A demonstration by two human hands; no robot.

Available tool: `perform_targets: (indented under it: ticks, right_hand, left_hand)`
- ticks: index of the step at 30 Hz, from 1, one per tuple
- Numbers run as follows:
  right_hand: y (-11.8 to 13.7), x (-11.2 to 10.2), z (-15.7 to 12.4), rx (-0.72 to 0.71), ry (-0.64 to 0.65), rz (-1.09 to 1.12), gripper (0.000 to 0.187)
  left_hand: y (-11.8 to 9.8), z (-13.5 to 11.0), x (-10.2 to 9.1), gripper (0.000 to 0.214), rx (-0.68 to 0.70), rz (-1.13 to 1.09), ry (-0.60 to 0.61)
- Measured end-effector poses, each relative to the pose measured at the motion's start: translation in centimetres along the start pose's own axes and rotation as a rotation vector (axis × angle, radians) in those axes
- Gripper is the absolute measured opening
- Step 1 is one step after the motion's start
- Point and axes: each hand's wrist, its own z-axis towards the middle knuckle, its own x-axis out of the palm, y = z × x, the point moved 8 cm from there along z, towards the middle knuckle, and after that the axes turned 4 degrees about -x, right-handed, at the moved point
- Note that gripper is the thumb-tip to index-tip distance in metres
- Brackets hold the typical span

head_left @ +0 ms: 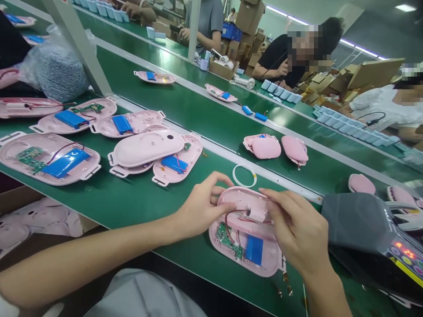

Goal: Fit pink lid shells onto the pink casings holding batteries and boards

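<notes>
My left hand (201, 207) pinches the left rim of a pink plastic shell half (243, 198), thumb on its inner face. Gripping the right end of that same piece is my right hand (299, 226). A small pale part with thin wires sits inside it. Right below, partly covered by it, lies a second pink shell half (269, 268). This lower half carries a green circuit board (228, 237) and a blue battery pack (254, 250). Red and dark wires run between the two halves. A white ring (244, 176) rests just beyond my hands.
Several open pink shells (49, 158) with blue batteries lie to the left on the green bench (145, 211). A dark machine with a red display (366, 237) stands at the right. Behind a pale rail, more pink shells (264, 147) sit on a green strip. Several people work across from me.
</notes>
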Motion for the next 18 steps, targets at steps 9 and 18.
perform_targets:
  ticks: [9, 18]
  right_hand:
    - [-0.1, 4.4, 2.5, 0.06, 0.153, 0.145, 0.018]
    - [-5.9, -5.1, -13.5, 0.732, -0.824, 0.242, 0.02]
  left_hand:
    - [1.1, 0.4, 0.0, 0.024, -0.122, 0.058, 0.038]
    - [-0.1, 1.1, -0.4, 0.035, -0.096, 0.542, 0.106]
